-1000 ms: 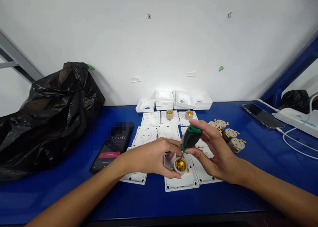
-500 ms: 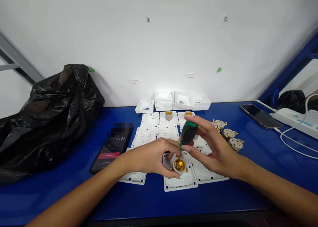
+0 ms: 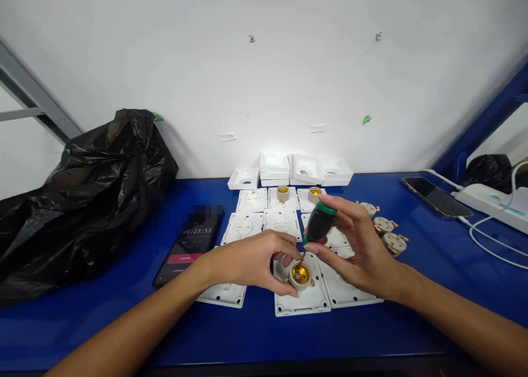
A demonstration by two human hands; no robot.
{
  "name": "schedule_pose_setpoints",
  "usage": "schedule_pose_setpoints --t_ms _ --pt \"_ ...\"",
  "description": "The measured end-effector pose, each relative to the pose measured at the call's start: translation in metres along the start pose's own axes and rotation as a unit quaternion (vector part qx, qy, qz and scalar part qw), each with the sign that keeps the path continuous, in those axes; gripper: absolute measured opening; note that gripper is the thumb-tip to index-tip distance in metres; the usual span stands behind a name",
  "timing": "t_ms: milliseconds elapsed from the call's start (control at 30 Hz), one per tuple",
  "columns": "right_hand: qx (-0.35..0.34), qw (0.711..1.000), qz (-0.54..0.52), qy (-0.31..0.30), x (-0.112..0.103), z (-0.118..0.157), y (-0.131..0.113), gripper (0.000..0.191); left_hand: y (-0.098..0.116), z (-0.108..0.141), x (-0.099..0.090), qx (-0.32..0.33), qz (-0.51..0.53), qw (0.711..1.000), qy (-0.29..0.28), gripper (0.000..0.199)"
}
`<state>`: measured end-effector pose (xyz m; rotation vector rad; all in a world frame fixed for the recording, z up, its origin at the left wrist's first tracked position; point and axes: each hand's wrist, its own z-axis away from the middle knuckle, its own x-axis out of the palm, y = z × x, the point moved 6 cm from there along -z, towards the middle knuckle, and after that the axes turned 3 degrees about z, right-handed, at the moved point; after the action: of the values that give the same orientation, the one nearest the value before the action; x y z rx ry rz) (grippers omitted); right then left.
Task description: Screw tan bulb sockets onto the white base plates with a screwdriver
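My right hand [image 3: 350,239] is closed round the green and black handle of a screwdriver [image 3: 320,223]. The screwdriver leans to the right, its tip down inside a lamp socket [image 3: 300,275] with a brass-coloured screw shell and a pale rim. This socket sits on a square white base plate [image 3: 303,305] near the front of the table. My left hand [image 3: 264,261] grips the socket from the left, thumb at the near side and fingers at the far side. What the tip touches inside the shell is too small to make out.
More white base plates [image 3: 243,226] lie in rows, two at the back bearing sockets [image 3: 282,193]. Several loose sockets [image 3: 394,243] lie right. White square covers [image 3: 275,161] stand by the wall. A phone timer [image 3: 187,245], black bag [image 3: 91,201], charging phone [image 3: 435,195] and power strip [image 3: 495,201] flank them.
The screwdriver handle tilts a little further to the right, and my right hand has shifted with it. My left hand keeps its hold on the socket. The whole view has shifted slightly.
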<state>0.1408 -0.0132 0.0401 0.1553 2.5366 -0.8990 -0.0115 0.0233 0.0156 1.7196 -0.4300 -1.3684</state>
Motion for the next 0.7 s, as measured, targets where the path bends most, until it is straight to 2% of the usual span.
schedule_pose_setpoints --t_ms 433,633,700 --pt "0.027 0.999 -0.022 -0.032 0.001 -0.0045 -0.0026 0.073 0.0005 -0.0006 0.0017 0.015 0.0 1.0 0.002 0.022" --pt "0.003 1.0 -0.008 -0.008 -0.0003 -0.002 -0.0024 0.075 -0.0005 -0.0016 0.0026 0.004 0.008 1.0 0.005 0.024" --pt "0.011 1.0 0.0 -0.023 0.0007 -0.0016 -0.0012 0.076 -0.0015 -0.0017 0.0028 0.002 0.015 1.0 0.007 0.025"
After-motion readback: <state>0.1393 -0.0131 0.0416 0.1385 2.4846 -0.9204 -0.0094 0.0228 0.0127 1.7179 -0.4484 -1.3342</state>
